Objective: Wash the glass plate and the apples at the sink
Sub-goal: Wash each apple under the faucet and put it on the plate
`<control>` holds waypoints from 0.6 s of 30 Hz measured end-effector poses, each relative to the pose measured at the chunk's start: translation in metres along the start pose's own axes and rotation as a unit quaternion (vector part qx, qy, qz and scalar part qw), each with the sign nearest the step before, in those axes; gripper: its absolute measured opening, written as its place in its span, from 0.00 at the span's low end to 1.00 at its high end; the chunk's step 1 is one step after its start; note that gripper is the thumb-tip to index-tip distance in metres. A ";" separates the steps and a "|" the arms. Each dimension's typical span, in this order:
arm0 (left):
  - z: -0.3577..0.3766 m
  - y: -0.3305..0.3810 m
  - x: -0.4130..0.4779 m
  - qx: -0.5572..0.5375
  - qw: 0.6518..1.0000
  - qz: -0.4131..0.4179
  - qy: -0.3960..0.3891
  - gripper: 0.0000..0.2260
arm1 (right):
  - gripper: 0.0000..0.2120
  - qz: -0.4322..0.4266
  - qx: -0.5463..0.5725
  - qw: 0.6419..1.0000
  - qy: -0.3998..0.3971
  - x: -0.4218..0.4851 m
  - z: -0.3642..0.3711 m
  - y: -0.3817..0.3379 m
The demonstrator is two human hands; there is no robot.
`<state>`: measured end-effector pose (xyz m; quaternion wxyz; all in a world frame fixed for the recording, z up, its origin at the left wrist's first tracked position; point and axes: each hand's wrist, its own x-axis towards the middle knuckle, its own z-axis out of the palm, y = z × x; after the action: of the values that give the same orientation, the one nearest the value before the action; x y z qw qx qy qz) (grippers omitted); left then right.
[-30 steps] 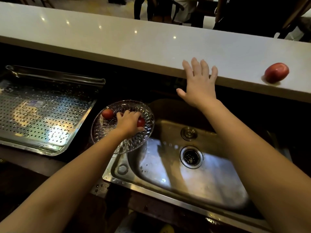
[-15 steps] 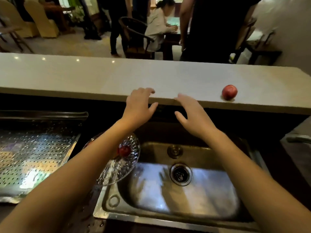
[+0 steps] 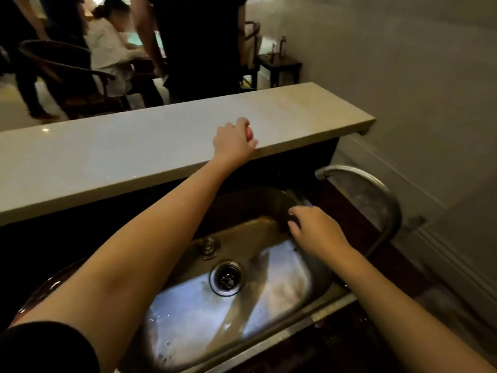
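Left hand point(image 3: 233, 141) reaches up onto the long pale stone counter ledge point(image 3: 134, 154), fingers curled over a small red apple point(image 3: 249, 133); only a sliver of the fruit shows past the knuckles, near the ledge's front edge. Left forearm crosses above the rectangular stainless steel sink point(image 3: 188, 319).

Right hand point(image 3: 313, 232) hangs low at the sink's far right corner, fingers bent and loosely together, tips at a dark rounded object; blurred, possibly a tap handle, and I cannot tell whether it is gripped. Curved grey metal faucet spout point(image 3: 376, 189) arches just right of it.

Round metal drain strainer point(image 3: 227, 277) sits mid-basin. Clear glass plate's rim point(image 3: 45, 289) peeks out under the left forearm, beside the sink's left side.
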<state>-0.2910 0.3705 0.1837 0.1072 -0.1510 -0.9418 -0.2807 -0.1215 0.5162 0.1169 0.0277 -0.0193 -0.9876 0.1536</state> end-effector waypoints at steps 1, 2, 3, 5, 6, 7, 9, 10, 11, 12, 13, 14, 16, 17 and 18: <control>0.003 0.002 0.002 -0.022 1.000 -0.002 0.009 0.20 | 0.14 0.028 -0.010 1.000 -0.002 -0.008 0.005 0.009; 0.006 0.005 0.001 -0.041 0.999 0.001 0.014 0.19 | 0.13 0.056 -0.024 0.998 -0.006 -0.016 0.010 0.017; 0.010 0.008 -0.001 -0.057 0.998 0.011 0.018 0.19 | 0.13 0.085 -0.038 0.996 -0.012 -0.023 0.015 0.025; 0.021 0.014 -0.016 -0.086 0.995 0.050 0.031 0.20 | 0.13 0.140 -0.057 0.988 -0.030 -0.033 0.026 0.038; 0.027 0.017 -0.027 -0.101 0.992 0.070 0.038 0.20 | 0.13 0.161 -0.065 0.984 -0.038 -0.037 0.031 0.045; 0.036 0.020 -0.040 -0.115 0.989 0.087 0.040 0.21 | 0.13 0.180 -0.071 0.980 -0.047 -0.040 0.037 0.051; 0.055 0.024 -0.063 -0.137 0.986 0.098 0.022 0.21 | 0.13 0.216 -0.065 0.972 -0.068 -0.044 0.048 0.061; 0.065 0.027 -0.072 -0.150 0.985 0.091 -0.002 0.21 | 0.13 0.239 -0.053 0.966 -0.083 -0.045 0.052 0.065; 0.075 0.030 -0.080 -0.167 0.982 0.079 -0.033 0.21 | 0.14 0.261 -0.036 0.960 -0.097 -0.044 0.054 0.067; 0.085 0.033 -0.087 -0.185 0.978 0.066 -0.066 0.21 | 0.13 0.273 -0.021 0.956 -0.106 -0.044 0.057 0.069; 0.093 0.036 -0.091 -0.202 0.973 0.053 -0.096 0.21 | 0.13 0.272 -0.013 0.957 -0.103 -0.043 0.061 0.070; 0.100 0.039 -0.095 -0.216 0.968 0.042 -0.123 0.21 | 0.12 0.266 -0.012 0.959 -0.095 -0.042 0.064 0.071; 0.110 0.045 -0.099 -0.246 0.954 0.019 -0.168 0.20 | 0.12 0.258 -0.016 0.963 -0.074 -0.043 0.068 0.071; 0.113 0.047 -0.101 -0.260 0.948 0.007 -0.184 0.21 | 0.12 0.253 -0.013 0.965 -0.062 -0.045 0.070 0.071; 0.116 0.050 -0.102 -0.272 0.942 -0.004 -0.195 0.21 | 0.12 0.248 -0.008 0.967 -0.048 -0.046 0.071 0.072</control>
<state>-0.1928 0.4526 0.0838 -0.1251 -0.2226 -0.8323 -0.4920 -0.0782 0.5610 0.0254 -0.0593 -0.2566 -0.9531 0.1488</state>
